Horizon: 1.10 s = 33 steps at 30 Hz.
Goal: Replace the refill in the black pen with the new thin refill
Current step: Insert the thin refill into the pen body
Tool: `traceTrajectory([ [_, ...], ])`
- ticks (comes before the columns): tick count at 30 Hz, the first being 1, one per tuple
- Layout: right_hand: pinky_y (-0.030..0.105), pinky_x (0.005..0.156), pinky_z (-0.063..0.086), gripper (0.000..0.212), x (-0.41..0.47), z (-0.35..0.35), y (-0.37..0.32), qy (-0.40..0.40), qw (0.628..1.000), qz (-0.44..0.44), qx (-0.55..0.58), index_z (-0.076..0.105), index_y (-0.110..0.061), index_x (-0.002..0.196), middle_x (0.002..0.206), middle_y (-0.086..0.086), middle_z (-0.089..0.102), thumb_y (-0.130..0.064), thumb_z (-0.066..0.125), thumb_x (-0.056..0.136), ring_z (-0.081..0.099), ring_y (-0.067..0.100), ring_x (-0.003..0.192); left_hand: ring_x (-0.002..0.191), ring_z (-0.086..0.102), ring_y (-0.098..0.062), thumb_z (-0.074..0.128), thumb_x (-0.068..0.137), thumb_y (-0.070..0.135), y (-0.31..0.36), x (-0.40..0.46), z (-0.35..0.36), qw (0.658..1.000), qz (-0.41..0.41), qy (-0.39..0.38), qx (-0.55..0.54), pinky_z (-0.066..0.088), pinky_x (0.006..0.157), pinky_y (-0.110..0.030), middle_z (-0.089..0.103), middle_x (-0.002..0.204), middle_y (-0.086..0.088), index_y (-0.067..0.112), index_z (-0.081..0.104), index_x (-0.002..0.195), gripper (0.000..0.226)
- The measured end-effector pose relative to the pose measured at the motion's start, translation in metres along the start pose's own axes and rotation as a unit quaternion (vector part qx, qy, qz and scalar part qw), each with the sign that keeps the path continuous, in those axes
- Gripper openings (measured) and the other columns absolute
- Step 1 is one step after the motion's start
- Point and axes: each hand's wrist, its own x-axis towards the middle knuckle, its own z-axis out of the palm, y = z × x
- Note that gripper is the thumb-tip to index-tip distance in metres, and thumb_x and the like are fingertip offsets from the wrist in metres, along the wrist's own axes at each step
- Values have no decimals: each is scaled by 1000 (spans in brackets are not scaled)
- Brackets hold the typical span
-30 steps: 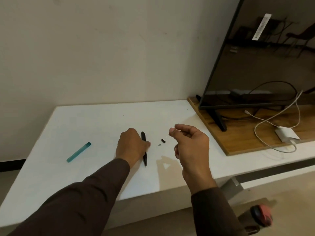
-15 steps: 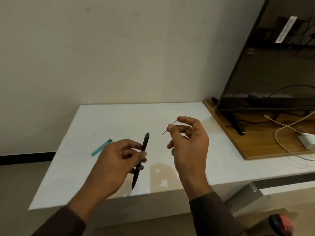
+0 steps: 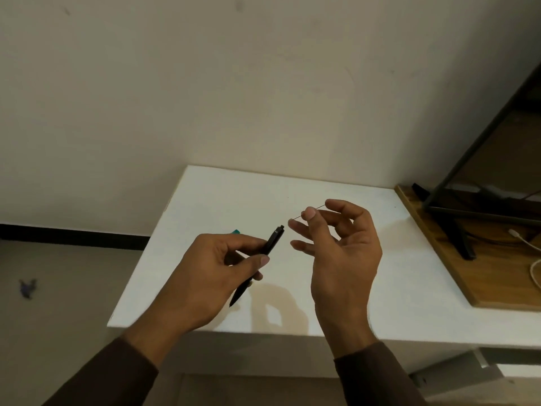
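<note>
Pen (image 3: 274, 240) and refill (image 3: 312, 210) in hands

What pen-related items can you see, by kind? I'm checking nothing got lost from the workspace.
Black pen, held in the left hand: 1
Thin refill, pinched in the right hand: 1
Teal item, mostly hidden behind the left hand: 1
Total: 3

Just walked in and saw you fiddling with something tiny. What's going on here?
A person is refilling a pen above a white table. The left hand grips the black pen, tilted; the right hand pinches the thin refill beside the pen's upper end. The refill is not yet in.
</note>
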Motion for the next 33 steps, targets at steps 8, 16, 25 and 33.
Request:
traceTrajectory([
  [8,34,58,64,20,0,1,-1,-37,999,18,9,63,-15,107,90,9,76,-7,73,92,79,26,78,75,79,-8,75,89,21,0,1,-2,1000,15,0,16,63,74,-17,80,83,22,49,78,90,28],
  [16,31,57,62,20,2,-3,-1,-55,998,10,-6,63,-15,107,90,7,76,-7,73,92,79,24,79,77,78,-5,75,89,23,5,2,-1,999,24,3,46,62,70,-20,78,85,26,51,76,91,28],
  [25,34,58,63,20,3,-4,-2,-72,997,8,-11,64,-14,108,89,9,75,-4,73,92,78,26,82,78,78,-7,74,90,21,7,1,-1,998,19,9,59,64,82,-41,79,92,21,49,78,92,28],
  [33,32,58,63,22,3,-6,-3,-95,995,9,-29,67,-15,107,89,6,77,-5,75,90,78,24,81,79,78,-8,74,90,23,9,-1,-4,998,24,8,63,63,83,-44,79,91,21,46,80,94,24],
])
